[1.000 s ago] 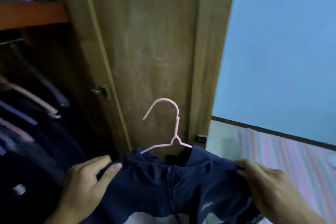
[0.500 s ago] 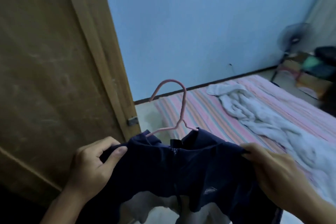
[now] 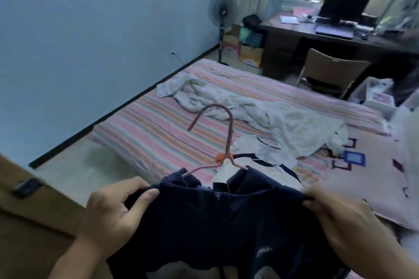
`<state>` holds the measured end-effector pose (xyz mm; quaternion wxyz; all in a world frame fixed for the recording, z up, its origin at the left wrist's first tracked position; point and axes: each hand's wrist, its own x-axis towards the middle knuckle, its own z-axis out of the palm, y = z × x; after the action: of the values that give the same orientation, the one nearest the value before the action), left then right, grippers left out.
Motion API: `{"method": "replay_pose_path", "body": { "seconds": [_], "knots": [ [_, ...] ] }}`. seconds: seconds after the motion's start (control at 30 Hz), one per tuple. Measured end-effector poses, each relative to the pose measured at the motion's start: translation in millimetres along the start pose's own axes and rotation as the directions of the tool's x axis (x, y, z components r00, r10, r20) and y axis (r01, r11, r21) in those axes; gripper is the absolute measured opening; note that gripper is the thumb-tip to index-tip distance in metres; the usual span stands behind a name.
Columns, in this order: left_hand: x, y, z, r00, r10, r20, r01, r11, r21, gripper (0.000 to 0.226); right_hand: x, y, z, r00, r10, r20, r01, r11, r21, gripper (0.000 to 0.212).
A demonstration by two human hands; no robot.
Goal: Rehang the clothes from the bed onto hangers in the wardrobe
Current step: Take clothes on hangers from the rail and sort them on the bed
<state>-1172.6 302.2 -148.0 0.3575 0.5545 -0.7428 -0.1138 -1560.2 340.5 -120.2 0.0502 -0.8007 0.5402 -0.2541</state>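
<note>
Navy jacket [image 3: 226, 217] on pink hanger [image 3: 223, 142] | left hand [image 3: 113, 215] grips one shoulder | right hand [image 3: 347, 222] grips other

Left hand [image 3: 113, 213] showing bare at 7 o'clock, forearm running uncovered to frame edge. Right hand [image 3: 344, 222] showing bare at 5 o'clock, wrist likewise uncovered. No sleeve, ring or watch showing. Nails looking short, unpainted.

Blanket [image 3: 260, 118] on bed [image 3: 158, 133], desk [image 3: 317, 36] behind, fan [image 3: 222, 10] left.
</note>
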Motion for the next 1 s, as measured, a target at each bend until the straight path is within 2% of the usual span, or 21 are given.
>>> {"method": "replay_pose_path", "body": {
  "seconds": [0.1,0.13,0.23,0.33,0.43,0.53,0.63,0.8,0.9,1.0],
  "knots": [
    [18.8,-8.2,46.1,0.994,-0.035,0.105,0.04,0.998,-0.05,0.036,-1.3,36.4,0.8,0.982,0.153,0.113,-0.147,0.987,-0.061,0.021],
    [27.5,-9.1,63.7,0.99,-0.04,0.137,0.049,0.997,-0.067,0.036,5.9,51.2,-0.2,0.957,0.22,0.187,-0.211,0.975,-0.07,0.015],
    [59.4,-18.1,119.1,0.965,-0.039,0.261,0.056,0.997,-0.058,0.038,26.0,94.8,7.3,0.841,0.394,0.37,-0.376,0.918,-0.123,0.021],
    [87.6,-36.6,179.4,0.909,-0.055,0.413,0.074,0.997,-0.03,0.043,24.0,139.8,35.8,0.737,0.494,0.461,-0.468,0.865,-0.179,0.023],
    [110.6,-45.3,242.8,0.818,-0.091,0.568,0.098,0.995,0.018,0.038,6.1,188.6,70.7,0.65,0.564,0.509,-0.57,0.805,-0.164,0.022],
    [139.4,-47.5,308.4,0.744,-0.151,0.651,0.138,0.988,0.071,0.035,-4.2,239.2,109.3,0.61,0.626,0.485,-0.651,0.746,-0.144,0.018],
    [177.5,-52.3,376.5,0.718,-0.207,0.665,0.182,0.977,0.108,0.03,3.9,295.7,145.3,0.575,0.687,0.444,-0.723,0.681,-0.116,0.018],
    [257.4,-62.0,495.0,0.737,-0.166,0.656,0.129,0.986,0.105,0.022,47.4,397.4,192.8,0.52,0.776,0.357,-0.81,0.581,-0.083,0.02],
    [290.0,-71.6,564.1,0.748,-0.176,0.64,0.075,0.98,0.182,0.022,66.0,457.5,228.7,0.45,0.825,0.342,-0.855,0.508,-0.1,0.03],
    [309.8,-76.1,626.2,0.751,-0.225,0.621,0.035,0.953,0.302,0.024,79.9,511.9,265.3,0.387,0.869,0.309,-0.888,0.441,-0.129,0.025]
  ]
}}
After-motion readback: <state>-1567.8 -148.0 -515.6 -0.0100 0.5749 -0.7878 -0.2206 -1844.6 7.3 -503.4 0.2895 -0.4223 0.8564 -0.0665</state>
